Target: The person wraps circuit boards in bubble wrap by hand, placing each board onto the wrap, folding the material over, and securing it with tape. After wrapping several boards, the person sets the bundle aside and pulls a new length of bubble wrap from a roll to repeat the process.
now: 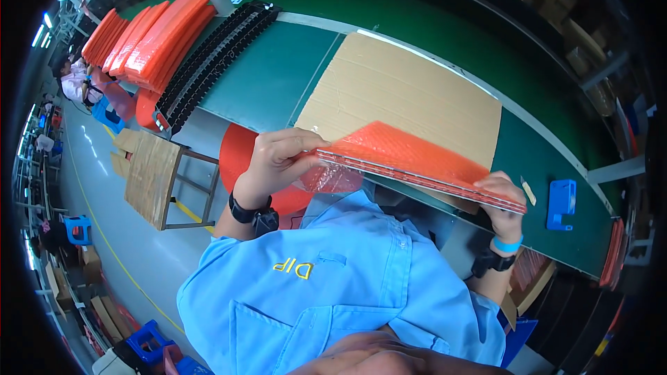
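A red bubble-wrap bag (417,149) is held up in front of my chest, above the near edge of the bench. A stack of thin flat panels (424,182) shows its edges along the bag's near side. My left hand (281,156) is closed, its thumb and fingers pinching the left end. At the other end, my right hand (503,198) wraps around the right corner. A loose flap of pinkish see-through wrap (332,179) hangs below my left hand. Under the bag, a brown cardboard sheet (417,73) lies on the green bench top (260,94).
A blue tool-like block (561,205) and a small cutter (529,191) lie right of my right hand. Black slotted racks (215,62) and stacked red bubble-wrapped packs (163,38) stand on the left. A wooden-topped stool (149,177) is on the floor; another person (76,83) sits farther off.
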The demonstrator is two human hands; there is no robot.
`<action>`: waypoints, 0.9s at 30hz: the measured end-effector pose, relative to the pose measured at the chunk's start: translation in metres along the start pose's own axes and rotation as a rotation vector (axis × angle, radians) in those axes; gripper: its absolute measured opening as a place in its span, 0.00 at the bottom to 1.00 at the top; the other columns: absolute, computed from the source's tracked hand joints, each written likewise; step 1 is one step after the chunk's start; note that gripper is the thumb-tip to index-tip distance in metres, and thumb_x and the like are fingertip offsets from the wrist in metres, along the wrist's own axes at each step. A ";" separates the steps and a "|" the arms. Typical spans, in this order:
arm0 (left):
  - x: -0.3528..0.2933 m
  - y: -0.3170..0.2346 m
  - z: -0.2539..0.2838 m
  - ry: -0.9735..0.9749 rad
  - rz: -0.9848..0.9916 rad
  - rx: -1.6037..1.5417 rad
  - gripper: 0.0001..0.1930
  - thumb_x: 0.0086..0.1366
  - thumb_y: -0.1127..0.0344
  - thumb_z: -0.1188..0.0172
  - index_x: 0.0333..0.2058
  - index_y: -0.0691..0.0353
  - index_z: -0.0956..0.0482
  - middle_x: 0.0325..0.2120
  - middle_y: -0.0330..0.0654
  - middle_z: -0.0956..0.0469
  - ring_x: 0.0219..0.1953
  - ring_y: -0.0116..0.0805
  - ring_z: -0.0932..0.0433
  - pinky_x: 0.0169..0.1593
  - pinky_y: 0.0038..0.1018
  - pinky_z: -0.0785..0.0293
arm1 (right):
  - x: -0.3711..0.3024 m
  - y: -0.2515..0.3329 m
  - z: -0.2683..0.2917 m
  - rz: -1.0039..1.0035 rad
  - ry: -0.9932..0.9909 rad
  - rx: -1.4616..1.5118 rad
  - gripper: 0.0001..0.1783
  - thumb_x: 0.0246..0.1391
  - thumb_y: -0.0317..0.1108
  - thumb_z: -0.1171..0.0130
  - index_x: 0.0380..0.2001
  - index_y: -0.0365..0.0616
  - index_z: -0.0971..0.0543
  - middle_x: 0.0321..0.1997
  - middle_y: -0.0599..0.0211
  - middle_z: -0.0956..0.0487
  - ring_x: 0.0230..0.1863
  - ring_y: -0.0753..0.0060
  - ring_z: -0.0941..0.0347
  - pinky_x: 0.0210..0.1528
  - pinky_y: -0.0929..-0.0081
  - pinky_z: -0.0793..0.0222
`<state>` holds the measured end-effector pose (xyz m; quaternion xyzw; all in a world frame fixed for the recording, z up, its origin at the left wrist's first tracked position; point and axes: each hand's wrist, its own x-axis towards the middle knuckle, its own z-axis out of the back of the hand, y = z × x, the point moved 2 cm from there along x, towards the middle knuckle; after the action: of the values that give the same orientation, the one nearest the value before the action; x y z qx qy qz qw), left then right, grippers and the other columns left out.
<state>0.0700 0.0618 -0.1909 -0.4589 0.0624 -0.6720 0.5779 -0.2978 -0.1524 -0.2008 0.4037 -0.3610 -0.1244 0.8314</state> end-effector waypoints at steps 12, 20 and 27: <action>-0.066 0.047 -0.033 0.851 0.390 0.270 0.21 0.54 0.53 0.28 0.22 0.69 0.20 0.20 0.59 0.24 0.23 0.57 0.24 0.28 0.41 0.29 | 0.093 0.132 0.173 -0.290 -0.049 -0.416 0.24 0.50 0.33 0.31 0.50 0.39 0.24 0.45 0.61 0.18 0.47 0.68 0.21 0.55 0.70 0.28; -0.138 0.133 0.005 0.565 0.743 0.496 0.15 0.61 0.59 0.34 0.27 0.69 0.19 0.23 0.53 0.19 0.27 0.47 0.19 0.34 0.37 0.24 | 0.162 0.145 0.161 -0.417 0.034 -0.516 0.21 0.54 0.35 0.33 0.48 0.36 0.22 0.40 0.65 0.16 0.40 0.72 0.19 0.49 0.73 0.25; -0.054 0.042 0.014 0.078 0.676 -0.884 0.07 0.70 0.72 0.45 0.37 0.68 0.20 0.31 0.33 0.19 0.36 0.20 0.23 0.42 0.24 0.25 | 0.185 0.083 0.052 -0.049 -0.081 -1.436 0.22 0.55 0.38 0.37 0.51 0.40 0.22 0.36 0.53 0.16 0.35 0.55 0.18 0.37 0.63 0.21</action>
<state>0.1048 0.0998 -0.2383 -0.5870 0.5033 -0.3754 0.5111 -0.2100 -0.2219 -0.0238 -0.2396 -0.2114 -0.3648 0.8745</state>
